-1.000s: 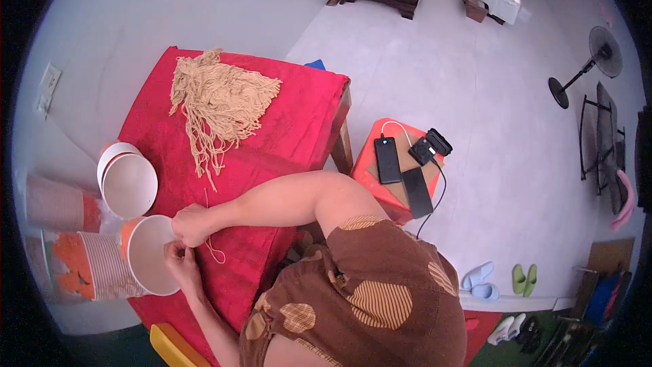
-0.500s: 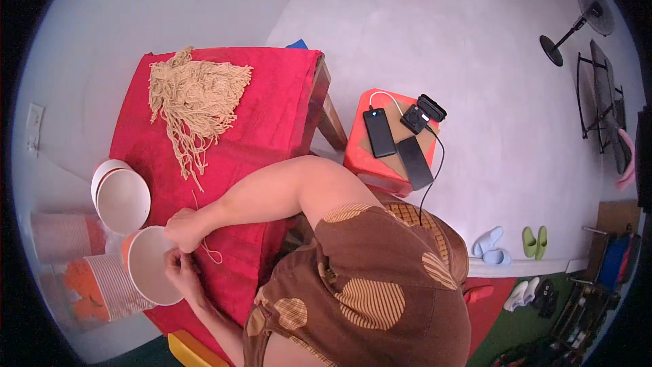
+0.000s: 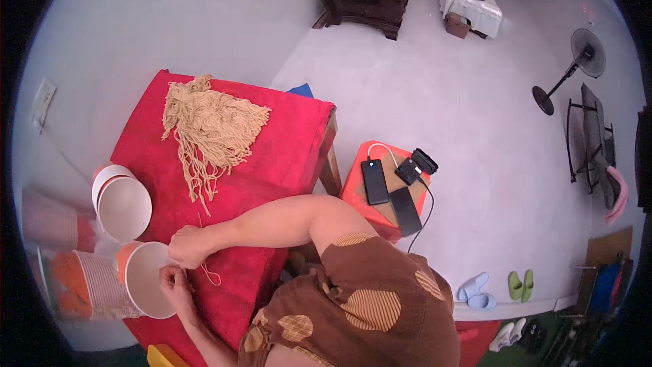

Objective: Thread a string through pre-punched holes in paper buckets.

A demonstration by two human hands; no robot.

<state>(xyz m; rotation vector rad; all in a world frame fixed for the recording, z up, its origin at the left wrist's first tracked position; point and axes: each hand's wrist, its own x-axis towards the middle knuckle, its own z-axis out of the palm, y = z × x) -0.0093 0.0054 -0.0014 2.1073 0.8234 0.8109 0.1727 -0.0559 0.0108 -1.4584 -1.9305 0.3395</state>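
Observation:
My right hand (image 3: 191, 247) is closed over the red-covered table, near the rim of a white paper bucket (image 3: 151, 284) lying tipped with its mouth toward me. A tan string (image 3: 212, 274) runs from its fist, one loop trailing on the cloth. Just below it, my left hand (image 3: 178, 284) has its fingers pinched together in front of the bucket's mouth. What lies between those fingertips is too small to make out. A heap of tan strings (image 3: 212, 126) lies at the far side of the table, loose ends pointing toward my hands.
Two more white buckets (image 3: 125, 208) are nested at the table's left. Wrapped bucket stacks (image 3: 105, 285) lie by the wall. On the right, an orange stool (image 3: 354, 183) carries a black power bank (image 3: 374, 181) and cabled devices. A yellow object (image 3: 163, 356) sits at the lower edge.
The view has tilted up, showing more of the far room. Both hands stay closed beside the bucket and have shifted slightly relative to each other.

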